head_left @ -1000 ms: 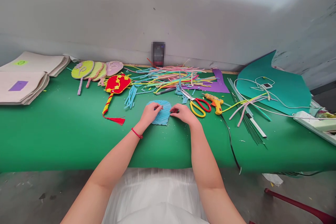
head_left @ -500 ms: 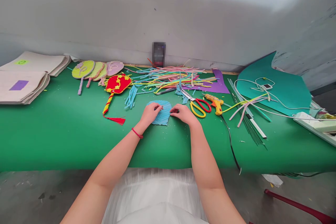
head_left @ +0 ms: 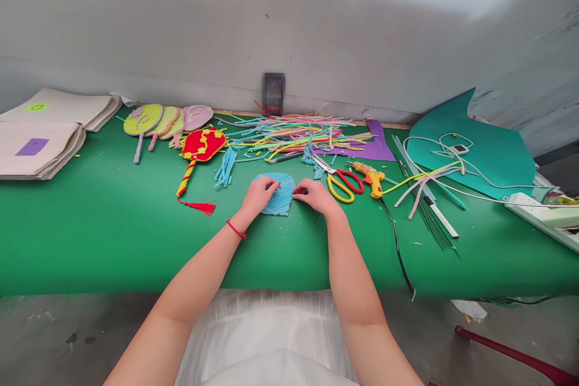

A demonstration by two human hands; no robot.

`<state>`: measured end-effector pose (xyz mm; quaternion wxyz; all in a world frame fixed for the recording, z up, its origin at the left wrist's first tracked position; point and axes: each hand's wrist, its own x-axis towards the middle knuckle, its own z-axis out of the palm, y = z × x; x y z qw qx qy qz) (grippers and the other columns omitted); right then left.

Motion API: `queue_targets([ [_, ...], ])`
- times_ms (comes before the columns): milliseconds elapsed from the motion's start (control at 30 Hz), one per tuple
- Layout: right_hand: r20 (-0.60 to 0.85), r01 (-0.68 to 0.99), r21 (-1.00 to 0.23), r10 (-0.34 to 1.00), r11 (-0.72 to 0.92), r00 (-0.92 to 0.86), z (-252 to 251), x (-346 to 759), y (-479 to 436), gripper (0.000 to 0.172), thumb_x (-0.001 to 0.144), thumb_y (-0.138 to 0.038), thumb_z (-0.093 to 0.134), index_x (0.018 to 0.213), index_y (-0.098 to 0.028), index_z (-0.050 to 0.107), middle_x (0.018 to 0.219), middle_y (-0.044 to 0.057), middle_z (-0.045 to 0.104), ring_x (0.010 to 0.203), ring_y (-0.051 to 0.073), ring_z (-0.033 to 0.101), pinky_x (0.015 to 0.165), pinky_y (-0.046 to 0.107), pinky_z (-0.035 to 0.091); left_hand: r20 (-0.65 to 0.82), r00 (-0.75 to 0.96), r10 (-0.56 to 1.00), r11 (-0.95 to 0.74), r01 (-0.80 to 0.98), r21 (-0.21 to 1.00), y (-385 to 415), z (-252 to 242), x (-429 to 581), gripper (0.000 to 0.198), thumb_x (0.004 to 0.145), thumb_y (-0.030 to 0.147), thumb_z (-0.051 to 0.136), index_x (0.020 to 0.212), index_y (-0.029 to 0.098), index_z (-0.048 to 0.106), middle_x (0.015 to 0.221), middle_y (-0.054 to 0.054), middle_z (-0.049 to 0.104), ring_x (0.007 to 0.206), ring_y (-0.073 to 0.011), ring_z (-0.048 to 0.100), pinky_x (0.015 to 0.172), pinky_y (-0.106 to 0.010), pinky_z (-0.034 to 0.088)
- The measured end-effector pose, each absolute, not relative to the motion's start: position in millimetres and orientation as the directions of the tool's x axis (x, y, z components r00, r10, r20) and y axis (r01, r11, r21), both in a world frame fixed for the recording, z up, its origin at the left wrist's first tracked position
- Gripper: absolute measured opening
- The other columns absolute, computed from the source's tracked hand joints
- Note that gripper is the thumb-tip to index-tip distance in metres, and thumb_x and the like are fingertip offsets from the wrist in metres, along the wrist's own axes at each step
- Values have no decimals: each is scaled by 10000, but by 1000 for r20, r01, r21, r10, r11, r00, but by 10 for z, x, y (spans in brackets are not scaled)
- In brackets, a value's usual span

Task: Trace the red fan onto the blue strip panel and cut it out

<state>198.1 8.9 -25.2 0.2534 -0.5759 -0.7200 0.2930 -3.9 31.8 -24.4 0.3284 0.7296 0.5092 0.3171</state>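
Note:
A light-blue fan-shaped panel (head_left: 281,200) of side-by-side chenille stems lies flat on the green tabletop, its upper edge rounded and its lower edge straighter. My left hand (head_left: 262,193) rests over its left side, thumb and fingers curled into a pinch. At the panel's right edge, my right hand (head_left: 314,196) is closed with its fingertips touching the rim. Whatever may be between the fingers of either hand is too small to make out. Scissors (head_left: 342,186) with red and yellow handles lie just right of my right hand, their blades towards short blue stem pieces (head_left: 316,164).
A heap of coloured chenille stems (head_left: 289,136) lies behind the panel, over purple paper (head_left: 380,142). A yellow glue gun (head_left: 373,180) with its cord is to the right, near thin wires (head_left: 429,220). Finished fans (head_left: 203,145) and paper stacks (head_left: 40,151) lie left. A power strip (head_left: 543,214) sits far right.

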Motion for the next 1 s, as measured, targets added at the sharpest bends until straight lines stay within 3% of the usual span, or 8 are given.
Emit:
queue_targets([
  [133,26,643,-750,979,153,-202,-229,2007,80,80,754,-216,690,829,-195,708,847,24,649,770,155,604,745,305,479,134,270,953,-262,525,809,327,-242,-47,273,895,319,466,764,202,674,846,-33,694,843,-194,612,764,-309,433],
  [333,159,535,-824,982,188,-101,-114,1968,56,147,796,-331,643,811,-206,721,855,38,682,778,168,602,714,304,470,179,249,952,-279,459,844,335,-257,-42,164,875,300,527,869,195,652,939,-45,688,874,-183,621,809,-311,465],
  [400,158,487,-850,980,199,-124,-79,1878,32,183,783,-347,655,887,-215,729,901,41,692,787,168,601,718,303,470,225,257,940,-318,421,849,327,-257,-33,152,861,299,558,939,196,639,985,-50,676,894,-177,625,828,-312,476],
  [567,20,354,-929,969,109,-245,-26,1646,-25,459,707,-370,708,1140,-221,679,961,38,699,703,145,566,638,284,471,266,282,922,-363,382,850,286,-213,-13,225,829,305,617,1025,194,614,1045,-65,658,981,-192,620,880,-334,475],
  [700,-58,241,-971,968,2,-244,-32,1605,-23,384,688,-407,700,997,-180,717,870,46,703,712,165,578,537,255,434,252,290,923,-352,376,857,269,-172,-6,232,824,293,611,1034,193,618,1082,-66,658,1027,-201,609,909,-341,469],
  [833,-71,202,-979,976,-28,-207,-67,1618,-3,316,665,-417,719,863,-170,722,717,25,680,661,160,575,545,263,437,214,291,932,-311,346,885,289,-195,3,245,804,292,617,1031,199,623,1092,-71,669,1037,-209,613,921,-356,473],
  [1000,-51,195,-981,974,-7,-219,-66,1655,1,284,667,-417,722,825,-182,739,726,28,693,645,157,577,566,276,450,118,334,935,-200,223,954,328,-245,14,316,771,368,635,1036,195,621,1087,-82,683,1029,-219,630,919,-367,486],
])
